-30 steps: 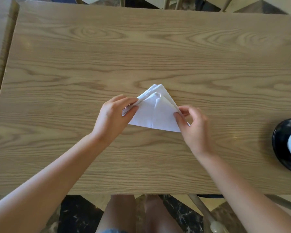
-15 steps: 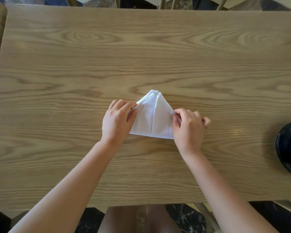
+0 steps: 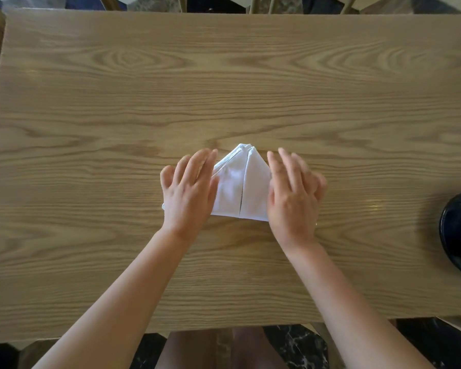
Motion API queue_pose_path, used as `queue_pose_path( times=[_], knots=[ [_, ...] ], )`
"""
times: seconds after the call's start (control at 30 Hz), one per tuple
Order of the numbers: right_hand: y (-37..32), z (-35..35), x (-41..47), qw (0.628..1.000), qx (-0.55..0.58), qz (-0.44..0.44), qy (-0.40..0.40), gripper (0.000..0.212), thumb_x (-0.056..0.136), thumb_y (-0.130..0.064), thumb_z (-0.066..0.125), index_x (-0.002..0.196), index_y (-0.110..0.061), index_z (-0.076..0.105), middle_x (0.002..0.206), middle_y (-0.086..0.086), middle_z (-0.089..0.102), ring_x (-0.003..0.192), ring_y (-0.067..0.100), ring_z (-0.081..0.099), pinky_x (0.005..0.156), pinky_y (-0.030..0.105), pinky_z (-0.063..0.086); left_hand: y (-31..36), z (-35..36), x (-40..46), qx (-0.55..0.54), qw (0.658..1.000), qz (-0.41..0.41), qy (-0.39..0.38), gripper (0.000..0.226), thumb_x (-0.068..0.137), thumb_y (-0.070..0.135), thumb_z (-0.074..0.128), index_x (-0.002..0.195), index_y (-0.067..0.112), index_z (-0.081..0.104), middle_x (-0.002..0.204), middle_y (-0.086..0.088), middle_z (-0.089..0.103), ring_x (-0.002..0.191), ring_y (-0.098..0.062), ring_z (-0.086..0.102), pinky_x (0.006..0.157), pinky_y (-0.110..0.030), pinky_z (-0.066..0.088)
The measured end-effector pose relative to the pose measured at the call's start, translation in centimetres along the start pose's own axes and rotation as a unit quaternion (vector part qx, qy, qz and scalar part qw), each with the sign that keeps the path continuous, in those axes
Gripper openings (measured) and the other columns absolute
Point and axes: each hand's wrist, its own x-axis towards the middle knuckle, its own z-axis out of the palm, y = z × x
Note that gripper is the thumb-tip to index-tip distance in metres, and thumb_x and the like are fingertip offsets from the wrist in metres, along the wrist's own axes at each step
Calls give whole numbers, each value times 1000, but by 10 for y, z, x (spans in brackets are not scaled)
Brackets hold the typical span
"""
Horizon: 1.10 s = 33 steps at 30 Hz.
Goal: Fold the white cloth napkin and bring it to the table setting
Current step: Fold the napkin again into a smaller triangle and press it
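Wooden table (image 3: 91,235): napkin (image 3: 240,187) apex pointing away.

Two bare forearms enter from lower left and lower right of frame, no sleeves visible up to frame edge. Left hand (image 3: 188,194) bare: no glove, ring or watch seen. Right hand (image 3: 293,198) bare too, fingers motion-blurred; tiny bright glint at its outer edge near wrist, too small to identify. Bare knees visible bottom centre, below table edge. No clothing in frame.
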Motion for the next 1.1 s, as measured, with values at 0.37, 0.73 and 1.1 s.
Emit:
queue_pose_path(
  times=[0.37, 0.73, 1.1],
  knots=[
    [-12, 24, -3, 977, -14, -93, -190, 56, 95, -30, 21, 146, -6, 22, 156, 5, 20, 144, 17, 13, 117, 43, 13, -6, 23, 4, 33, 977, 170, -122, 53, 95, 30, 40, 144, 10, 33, 150, -3, 33, 140, -17, 27, 112, -42, 25],
    [53, 3, -15, 954, -48, -215, -204, 56, 94, -36, 28, 146, -18, 22, 154, -3, 20, 142, 17, 17, 112, 55, 15, -62, -8, 10, 75, 933, 278, -216, 53, 95, 29, 28, 144, 10, 30, 150, -1, 29, 138, -22, 27, 110, -56, 24],
    [53, 2, -13, 949, -23, -202, -241, 57, 93, -36, 28, 147, -21, 19, 155, -4, 16, 143, 19, 15, 110, 62, 11, -59, -8, 3, 71, 941, 235, -234, 57, 95, 35, 25, 148, 14, 20, 154, 2, 17, 142, -17, 19, 113, -57, 10]
  ],
)
